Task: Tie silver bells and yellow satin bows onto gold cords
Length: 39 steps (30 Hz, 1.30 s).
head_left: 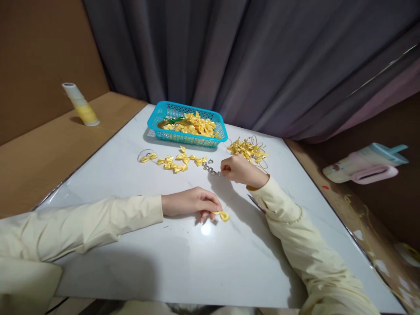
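Between the thumb and fingers of my left hand [196,202] is a yellow ribbon bow [225,216], held just above the white table. My right hand [240,169] is closed in a pinch at the end of a small group of silver bells [210,169]. A bell appears to touch its fingertips, partly hidden by them. Several loose yellow bows [180,162] lie left of the bells. One bow with a cord loop [147,156] sits farther left. Beyond my right hand is a heap of yellow bows with thin gold cords [248,148].
A blue basket [188,141] at the back holds yellow bows and a bundle of gold cord. Scissors [256,203], partly covered, lie by my right sleeve. A yellow-and-white tube [81,105] stands left; a tumbler [361,164] stands right. Grey curtains [183,52] hang behind.
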Available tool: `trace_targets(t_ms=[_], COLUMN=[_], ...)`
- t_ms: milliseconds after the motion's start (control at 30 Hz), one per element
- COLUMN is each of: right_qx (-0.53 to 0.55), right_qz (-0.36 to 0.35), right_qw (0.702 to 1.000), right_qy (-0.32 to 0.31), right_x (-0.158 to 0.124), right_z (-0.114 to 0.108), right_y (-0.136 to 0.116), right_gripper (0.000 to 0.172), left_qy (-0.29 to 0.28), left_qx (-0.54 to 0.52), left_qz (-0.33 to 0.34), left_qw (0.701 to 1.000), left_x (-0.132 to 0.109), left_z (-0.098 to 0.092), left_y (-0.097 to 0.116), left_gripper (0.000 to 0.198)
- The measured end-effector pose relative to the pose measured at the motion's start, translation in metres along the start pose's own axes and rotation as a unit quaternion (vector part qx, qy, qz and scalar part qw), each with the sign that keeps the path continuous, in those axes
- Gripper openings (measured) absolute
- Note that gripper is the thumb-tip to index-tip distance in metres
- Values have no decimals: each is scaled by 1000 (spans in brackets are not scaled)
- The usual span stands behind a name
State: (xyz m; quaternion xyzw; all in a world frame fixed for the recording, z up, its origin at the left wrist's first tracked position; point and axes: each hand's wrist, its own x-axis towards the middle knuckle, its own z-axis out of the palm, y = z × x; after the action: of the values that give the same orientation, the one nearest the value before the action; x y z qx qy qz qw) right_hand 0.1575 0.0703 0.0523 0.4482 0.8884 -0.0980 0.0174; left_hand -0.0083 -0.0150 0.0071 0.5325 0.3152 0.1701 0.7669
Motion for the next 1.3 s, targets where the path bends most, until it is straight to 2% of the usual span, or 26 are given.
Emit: trace_targets(t_ms=[200,400,933,1100,1300], right_qx=[-11,17,20,34,60], right_qz=[21,4,-4,-29,-100], right_qw=[999,1000,998,997,990], right_qy=[41,11,55,60,73], right_x=[-1,1,7,9,8], right_z=[0,0,10,15,22], right_y=[-1,-2,5,6,-1], right_gripper=[15,11,12,15,16], left_qy=[-5,-11,-11,-12,-10], left_qx=[2,-3,-7,-6,-10], left_qz=[5,8,6,6,5], left_qw=[1000,1000,1000,1000,1000], left_x=[1,1,0,3,2], left_z=[0,-1,-1,-1,0], left_y=[0,-2,-1,-1,-2], left_gripper=[16,16,16,13,15])
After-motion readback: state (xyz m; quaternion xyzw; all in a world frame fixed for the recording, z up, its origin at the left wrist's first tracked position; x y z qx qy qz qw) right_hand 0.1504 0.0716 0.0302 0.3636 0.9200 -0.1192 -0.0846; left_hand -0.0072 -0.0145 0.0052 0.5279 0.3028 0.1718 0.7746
